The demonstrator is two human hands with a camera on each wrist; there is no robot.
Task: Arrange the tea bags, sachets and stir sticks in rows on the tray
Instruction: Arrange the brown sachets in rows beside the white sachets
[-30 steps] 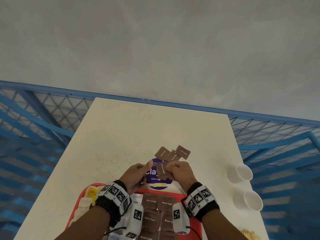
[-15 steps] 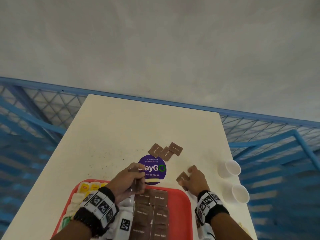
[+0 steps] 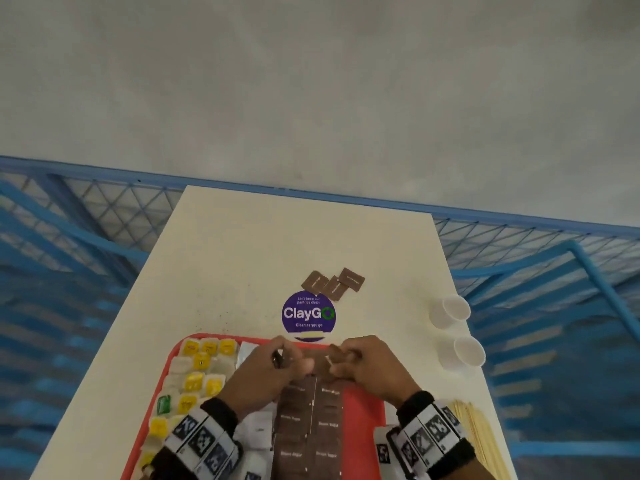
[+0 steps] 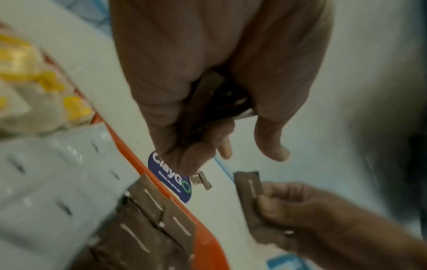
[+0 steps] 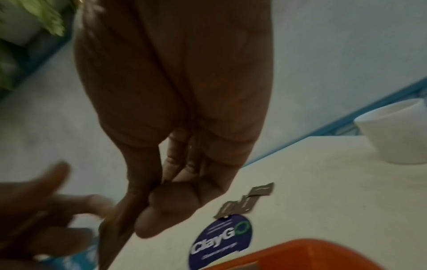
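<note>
Head view: over the red tray's (image 3: 367,403) far edge, our left hand (image 3: 273,365) clasps spare brown sachets while our right hand (image 3: 360,363) pinches one brown sachet (image 4: 250,186), poised, we judge, to extend the brown rows (image 3: 308,424).

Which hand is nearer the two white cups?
Right. The right hand is at the tray's far edge, on the side toward the white cups; the left hand is beyond it, farther from them.
</note>
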